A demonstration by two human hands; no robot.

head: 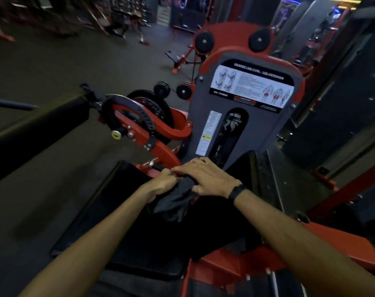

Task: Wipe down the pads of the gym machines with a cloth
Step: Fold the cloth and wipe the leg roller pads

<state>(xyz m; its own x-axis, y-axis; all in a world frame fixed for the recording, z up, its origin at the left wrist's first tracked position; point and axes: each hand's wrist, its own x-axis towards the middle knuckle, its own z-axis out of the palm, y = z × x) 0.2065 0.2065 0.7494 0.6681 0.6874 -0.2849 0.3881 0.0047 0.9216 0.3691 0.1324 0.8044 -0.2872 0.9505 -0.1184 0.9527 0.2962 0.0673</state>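
Note:
A dark cloth (176,199) hangs bunched over the black seat pad (109,224) of a red leg curl machine. My left hand (161,184) grips the top of the cloth with curled fingers. My right hand (206,179), with a black band on its wrist, lies flat over the cloth's upper end, fingers straight and pointing left, next to a short black handle (157,167) on the red frame. A second black pad (248,168) stands just right of my hands.
The grey weight-stack cover (242,116) with an instruction label rises right behind my hands. A black roller pad (39,133) and a red cam with a yellow-capped pin (116,134) reach out at the left. Dark floor and other machines lie beyond.

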